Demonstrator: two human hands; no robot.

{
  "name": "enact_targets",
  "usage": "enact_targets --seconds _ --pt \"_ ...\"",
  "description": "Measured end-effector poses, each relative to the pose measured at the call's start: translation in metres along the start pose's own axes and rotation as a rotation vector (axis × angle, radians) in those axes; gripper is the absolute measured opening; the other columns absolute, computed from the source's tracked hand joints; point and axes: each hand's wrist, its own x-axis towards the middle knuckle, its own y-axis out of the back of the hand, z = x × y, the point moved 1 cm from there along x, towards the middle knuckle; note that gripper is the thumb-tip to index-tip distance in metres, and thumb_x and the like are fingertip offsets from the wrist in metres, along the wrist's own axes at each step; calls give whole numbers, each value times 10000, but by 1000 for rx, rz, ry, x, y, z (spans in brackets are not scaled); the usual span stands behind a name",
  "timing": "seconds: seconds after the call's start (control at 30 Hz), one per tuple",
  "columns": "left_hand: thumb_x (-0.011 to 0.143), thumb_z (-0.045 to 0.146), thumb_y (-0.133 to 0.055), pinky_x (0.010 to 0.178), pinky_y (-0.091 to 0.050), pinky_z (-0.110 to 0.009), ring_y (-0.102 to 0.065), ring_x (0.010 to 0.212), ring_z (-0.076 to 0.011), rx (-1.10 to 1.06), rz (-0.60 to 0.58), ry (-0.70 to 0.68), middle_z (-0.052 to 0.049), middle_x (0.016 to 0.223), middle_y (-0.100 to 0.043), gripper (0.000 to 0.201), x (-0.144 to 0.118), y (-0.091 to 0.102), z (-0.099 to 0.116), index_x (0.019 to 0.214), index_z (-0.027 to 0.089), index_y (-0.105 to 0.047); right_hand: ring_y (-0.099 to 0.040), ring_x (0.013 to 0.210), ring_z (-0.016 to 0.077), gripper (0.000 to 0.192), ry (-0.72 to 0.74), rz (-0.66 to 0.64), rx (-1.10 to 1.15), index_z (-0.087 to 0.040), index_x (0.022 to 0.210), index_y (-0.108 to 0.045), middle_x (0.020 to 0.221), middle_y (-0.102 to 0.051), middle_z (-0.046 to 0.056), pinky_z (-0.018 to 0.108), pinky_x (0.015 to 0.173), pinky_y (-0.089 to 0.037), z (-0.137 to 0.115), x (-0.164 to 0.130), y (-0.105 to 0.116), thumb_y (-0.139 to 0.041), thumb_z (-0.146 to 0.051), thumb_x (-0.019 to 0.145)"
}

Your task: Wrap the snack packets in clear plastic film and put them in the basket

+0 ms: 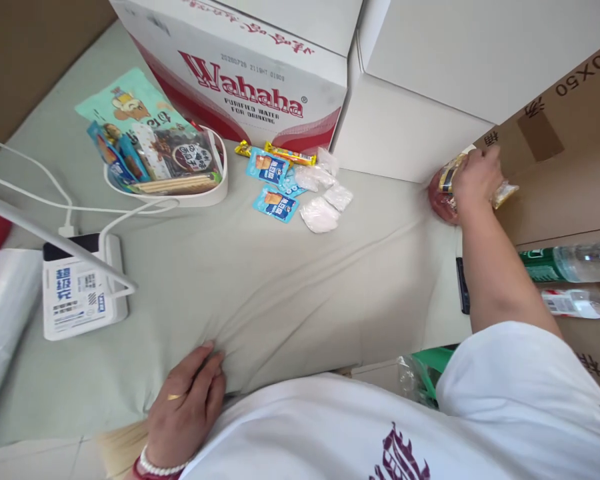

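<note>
Before you lies a bench (pixel 290 280) under a pale green cloth, walled at the back by a white Wahaha carton (pixel 240 73), a plain white box (pixel 430 80) beside it and a brown cardboard box (pixel 570 153) at the right. At the left edge a white power unit (pixel 83 290) sits on the cloth with white cables running off it. Farther back a white tray (pixel 215 190) holds snack packets standing close together. Just right of the tray, loose on the cloth, lie small blue sachets (pixel 275 203), a yellow stick packet (pixel 290 157) and a few clear white pouches (pixel 320 213). Two plastic bottles (pixel 575 263) lie on their sides near your right forearm. Your right hand (pixel 475 177) is stretched out to the foot of the brown box, fingers curled down over a clear-wrapped packet (pixel 443 193) — reddish at one end, yellow at the other — which rests where the cloth meets the cartons. Your left hand (pixel 190 400) holds nothing — it lies flat, fingers spread, pressing the cloth at the near edge, a gold ring on one finger.
</note>
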Motion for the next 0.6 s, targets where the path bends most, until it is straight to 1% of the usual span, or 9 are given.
enact_targets --seconds 0.03,0.07,0.13,0.2,0.27,0.33,0.43,0.5,0.6 --pt "874 101 -719 847 -596 -365 -740 941 -253 0 1 -2 -142 1181 -728 249 0 0 0 1109 173 -675 -569 1008 210 416 -19 39 40 -78 1261 -607 1273 -532 216 366 777 -375 -4 -18 6 -350 -356 1089" --pt "874 100 -720 848 -594 -362 -740 937 -250 3 4 -3 -141 1180 -729 252 1 0 0 1111 173 -676 -566 1005 224 385 -38 43 85 -120 1274 -605 1282 -533 200 371 790 -391 -8 -38 10 -429 -389 1063" --pt "878 102 -715 846 -591 -356 -740 920 -242 8 11 -7 -137 1167 -733 243 1 1 0 1107 171 -676 -570 972 244 393 -94 -4 148 -173 1298 -591 1294 -530 180 385 795 -431 -8 -75 9 -543 -430 1004" --pt "883 108 -708 842 -589 -353 -738 906 -238 13 17 -15 -138 1151 -734 226 2 0 0 1100 165 -675 -574 971 267 417 -150 -61 184 -193 1300 -581 1310 -513 181 409 797 -461 0 -103 -2 -597 -440 964" --pt "881 114 -708 833 -586 -350 -737 900 -239 29 20 -20 -142 1145 -735 220 2 0 0 1094 160 -675 -559 1025 296 364 -161 -96 217 -196 1252 -603 1300 -504 184 433 830 -463 14 -116 -19 -610 -398 950" --pt "877 123 -710 827 -583 -345 -735 897 -236 50 23 -19 -137 1148 -735 223 1 -1 0 1093 165 -675 -525 1067 307 252 -141 -101 265 -191 1155 -643 1243 -516 173 443 877 -439 28 -115 -38 -588 -321 947" --pt "876 133 -695 843 -585 -346 -733 914 -236 50 9 -12 -128 1161 -730 248 -1 -3 -1 1118 185 -676 -462 1009 275 131 -128 -75 407 -180 983 -669 1117 -532 146 429 900 -394 44 -97 -62 -574 -242 919" --pt "868 128 -693 843 -588 -357 -729 921 -247 49 0 -2 -134 1170 -727 281 -3 -4 -2 1141 190 -675 -408 942 248 86 -126 -64 488 -181 914 -659 1066 -527 139 416 881 -368 48 -82 -71 -584 -221 897" --pt "852 122 -695 860 -589 -368 -725 938 -258 31 -4 15 -137 1190 -722 331 -7 -6 -3 1174 197 -678 -345 882 224 57 -128 -59 522 -192 865 -631 1040 -512 130 404 854 -338 49 -62 -77 -577 -186 881"
